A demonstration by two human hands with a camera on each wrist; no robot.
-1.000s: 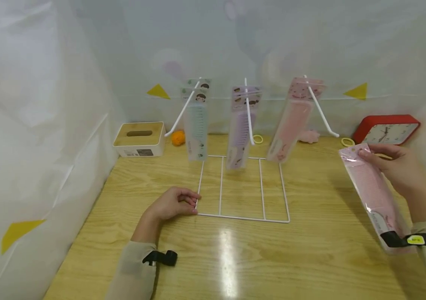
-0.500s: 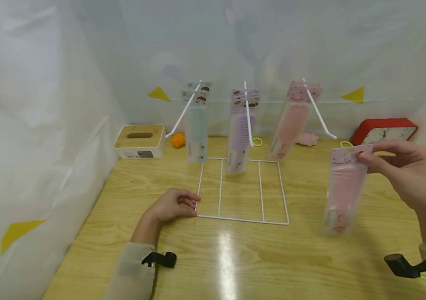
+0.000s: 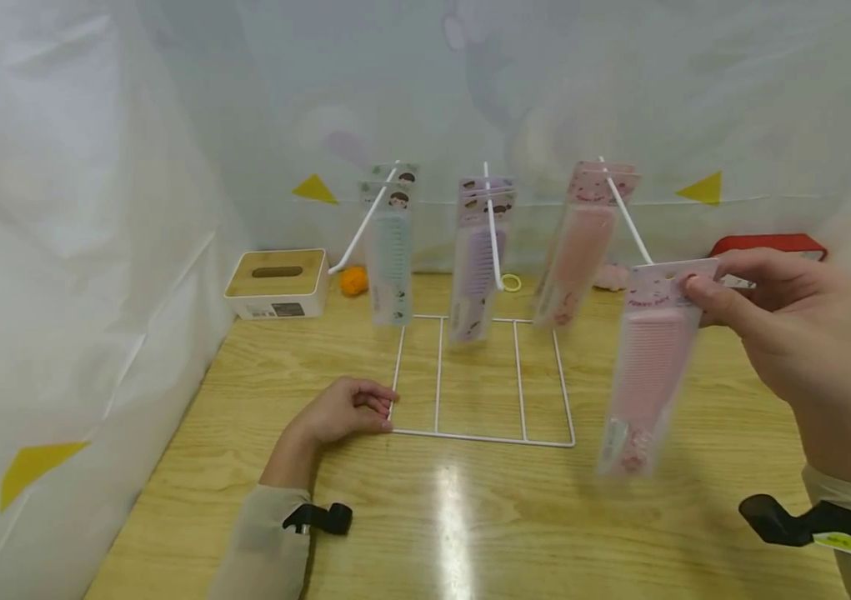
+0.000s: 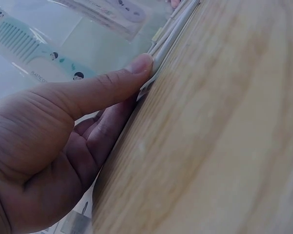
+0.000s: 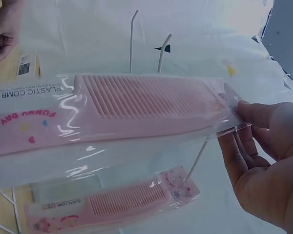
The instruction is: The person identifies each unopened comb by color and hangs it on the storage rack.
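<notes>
In the head view my left hand [image 3: 342, 410] holds the front left corner of a white wire display rack [image 3: 470, 436], thumb on the wire. My right hand [image 3: 800, 333] pinches the top card of a packaged pink comb [image 3: 653, 358], which hangs down above the table. Its card overlaps the end of the rack's right hook [image 3: 628, 215] in this view. Farther back on that hook hang pink comb packets [image 3: 583, 242]. Purple comb packets [image 3: 480, 258] hang on the middle hook and green comb packets [image 3: 394, 250] on the left one.
A tissue box [image 3: 277, 283] stands at the back left beside an orange ball [image 3: 353, 281]. Behind the rack lie a yellow ring [image 3: 511, 282] and a pink toy [image 3: 611, 277]. A red clock [image 3: 770, 243] at the back right is partly hidden by my right hand.
My right hand has moved left and up with the pink comb packet, from the table's right side to the right hook's end; the packet swung more upright. My left hand stays put.
</notes>
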